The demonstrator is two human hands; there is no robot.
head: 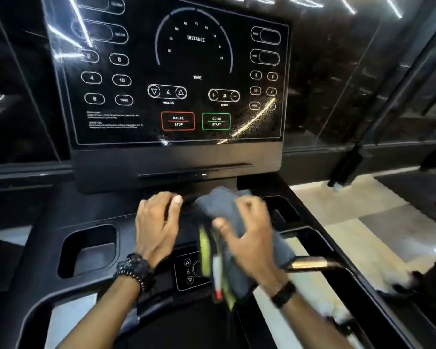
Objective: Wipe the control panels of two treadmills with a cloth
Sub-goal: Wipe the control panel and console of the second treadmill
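Note:
A black treadmill control panel fills the upper middle, with white outlined buttons, a red PAUSE/STOP box and a green QUICK START box. Below it, over the console ledge, my right hand grips a grey cloth with yellow-green edging that hangs down; the hand and cloth are blurred. My left hand lies flat on the ledge just left of the cloth, fingers spread, touching the cloth's left edge or very near it. A small incline keypad shows between my wrists, partly hidden by the cloth.
A deep cup holder sits left of my left hand, another recess to the right. A metallic handgrip sticks out at the right. Pale floor tiles and dark frame posts lie to the right.

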